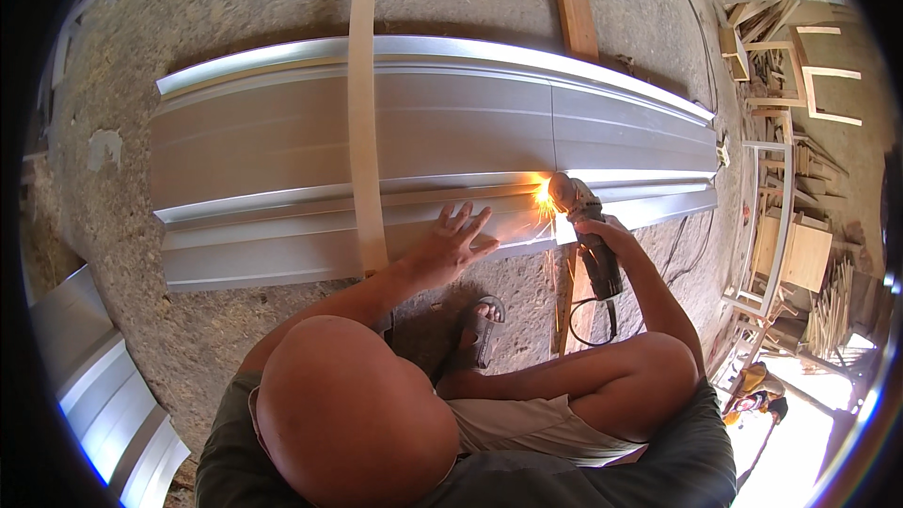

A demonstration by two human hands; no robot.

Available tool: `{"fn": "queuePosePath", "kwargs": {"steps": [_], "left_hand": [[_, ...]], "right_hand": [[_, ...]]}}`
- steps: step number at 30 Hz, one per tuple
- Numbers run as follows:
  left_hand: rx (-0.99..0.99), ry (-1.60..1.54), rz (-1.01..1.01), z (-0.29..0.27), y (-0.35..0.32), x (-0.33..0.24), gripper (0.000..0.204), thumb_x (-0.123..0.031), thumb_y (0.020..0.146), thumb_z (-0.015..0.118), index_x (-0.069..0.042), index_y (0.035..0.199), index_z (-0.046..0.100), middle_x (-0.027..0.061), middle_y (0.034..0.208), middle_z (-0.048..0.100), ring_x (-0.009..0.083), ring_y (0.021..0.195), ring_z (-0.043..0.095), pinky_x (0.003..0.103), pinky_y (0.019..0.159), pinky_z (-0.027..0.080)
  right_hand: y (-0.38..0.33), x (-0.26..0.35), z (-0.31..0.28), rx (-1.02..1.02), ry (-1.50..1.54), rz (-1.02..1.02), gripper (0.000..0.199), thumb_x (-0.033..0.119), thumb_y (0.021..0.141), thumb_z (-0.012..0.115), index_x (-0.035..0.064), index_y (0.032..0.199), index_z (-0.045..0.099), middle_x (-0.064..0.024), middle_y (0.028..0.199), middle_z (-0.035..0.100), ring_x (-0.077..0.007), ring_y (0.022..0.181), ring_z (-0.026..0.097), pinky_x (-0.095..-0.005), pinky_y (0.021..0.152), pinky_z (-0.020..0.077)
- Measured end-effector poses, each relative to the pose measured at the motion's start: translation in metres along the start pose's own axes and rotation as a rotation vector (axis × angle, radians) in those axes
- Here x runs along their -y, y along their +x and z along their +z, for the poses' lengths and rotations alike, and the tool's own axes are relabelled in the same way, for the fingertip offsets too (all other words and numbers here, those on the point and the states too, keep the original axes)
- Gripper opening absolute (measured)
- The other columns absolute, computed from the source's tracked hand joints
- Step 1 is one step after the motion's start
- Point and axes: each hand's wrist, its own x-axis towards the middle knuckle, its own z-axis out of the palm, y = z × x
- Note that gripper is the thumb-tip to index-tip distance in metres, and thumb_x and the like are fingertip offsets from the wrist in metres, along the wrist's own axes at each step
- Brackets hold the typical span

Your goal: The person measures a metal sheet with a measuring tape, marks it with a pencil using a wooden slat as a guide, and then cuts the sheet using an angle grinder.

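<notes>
A long ribbed metal sheet (254,146) lies crosswise in front of me. My right hand (609,233) is closed around an angle grinder (600,268), whose head is down on the sheet's near rib. Orange sparks (543,196) spray from the contact. A thin dark line (552,127) runs across the sheet from the far side toward the grinder. My left hand (456,243) rests on the near part of the sheet, fingers spread, holding nothing. Beside it, a pale flat strip (363,113) lies across the sheet and overhangs its far edge.
Wooden beams (572,0) run under the sheet. The grinder's black cord (593,343) loops near my bent knee, by my sandalled foot (482,329). More ribbed sheets (122,404) lie at lower left. At right stand a pale rectangular frame (776,226), wooden frames (804,75) and sticks (832,306).
</notes>
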Motion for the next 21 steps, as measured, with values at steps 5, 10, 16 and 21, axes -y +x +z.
{"fn": "queuePosePath", "kwargs": {"steps": [5, 10, 16, 21], "left_hand": [[-0.014, 0.001, -0.003, 0.001, 0.000, 0.001, 0.067, -0.021, 0.086, 0.070, -0.029, 0.150, 0.055, 0.0257, 0.164, 0.026, 0.0506, 0.146, 0.036, 0.067, 0.117, 0.029], [-0.027, 0.018, 0.005, 0.001, 0.002, 0.000, 0.061, -0.018, 0.088, 0.066, -0.028, 0.148, 0.057, 0.0247, 0.164, 0.028, 0.0506, 0.144, 0.038, 0.067, 0.117, 0.028], [-0.042, 0.022, -0.001, 0.002, 0.002, 0.000, 0.056, -0.018, 0.092, 0.062, -0.028, 0.148, 0.057, 0.0236, 0.163, 0.032, 0.0500, 0.144, 0.039, 0.067, 0.116, 0.029], [-0.036, 0.011, 0.000, 0.000, -0.001, 0.001, 0.061, -0.019, 0.088, 0.066, -0.027, 0.148, 0.056, 0.0237, 0.164, 0.028, 0.0515, 0.142, 0.039, 0.067, 0.116, 0.030]], "right_hand": [[0.010, -0.006, -0.005, -0.025, -0.033, 0.012, 0.038, 0.031, 0.080, 0.079, 0.0034, 0.104, 0.069, -0.0070, 0.082, 0.069, -0.0158, 0.066, 0.066, -0.0317, 0.062, 0.0560], [0.020, -0.018, -0.014, -0.038, -0.040, 0.012, 0.034, 0.030, 0.081, 0.078, 0.0053, 0.103, 0.070, -0.0059, 0.083, 0.069, -0.0141, 0.068, 0.065, -0.0305, 0.063, 0.0539], [0.012, -0.009, -0.010, -0.033, -0.099, -0.015, 0.030, 0.030, 0.083, 0.075, 0.0063, 0.101, 0.071, -0.0045, 0.083, 0.069, -0.0132, 0.071, 0.065, -0.0291, 0.068, 0.0525], [0.016, -0.008, -0.010, 0.031, -0.049, 0.012, 0.034, 0.032, 0.085, 0.073, 0.0035, 0.103, 0.070, -0.0052, 0.081, 0.069, -0.0147, 0.072, 0.068, -0.0294, 0.069, 0.0550]]}}
